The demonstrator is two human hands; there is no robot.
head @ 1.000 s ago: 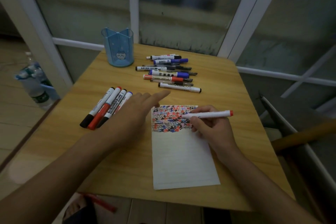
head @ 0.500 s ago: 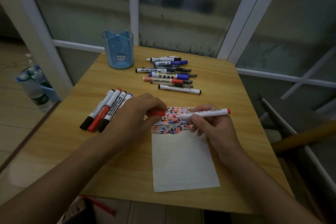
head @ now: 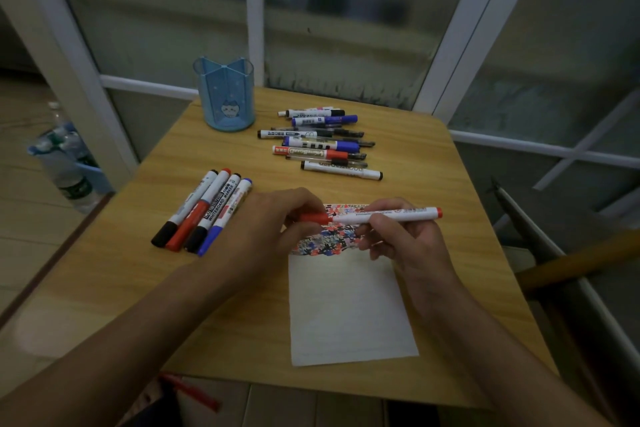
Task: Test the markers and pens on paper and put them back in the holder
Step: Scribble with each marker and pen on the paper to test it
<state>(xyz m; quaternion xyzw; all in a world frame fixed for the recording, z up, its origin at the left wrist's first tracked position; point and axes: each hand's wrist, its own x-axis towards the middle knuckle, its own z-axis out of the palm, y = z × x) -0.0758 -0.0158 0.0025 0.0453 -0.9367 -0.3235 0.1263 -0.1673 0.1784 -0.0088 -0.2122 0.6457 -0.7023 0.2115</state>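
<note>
My right hand (head: 401, 239) grips the white barrel of a red marker (head: 391, 215), held level above the paper (head: 346, 308). My left hand (head: 273, 229) pinches the marker's red cap (head: 315, 217), which sits on the tip end. The paper's top strip is covered with red, blue and black scribbles (head: 329, 239). Several markers lie side by side (head: 204, 211) left of my left hand. A bigger cluster of markers and pens (head: 322, 146) lies farther back. The blue pen holder (head: 227, 95) stands at the table's back left with nothing showing above its rim.
The small wooden table (head: 433, 163) stands against a glass wall with white frames. Water bottles (head: 65, 163) stand on the floor to the left. A chair frame (head: 554, 246) is to the right. Something red (head: 194, 392) lies below the table's near edge.
My left hand came from resting flat beside the paper to the marker's tip and now pinches the red cap there. My right hand lifted the marker off the paper to level.
</note>
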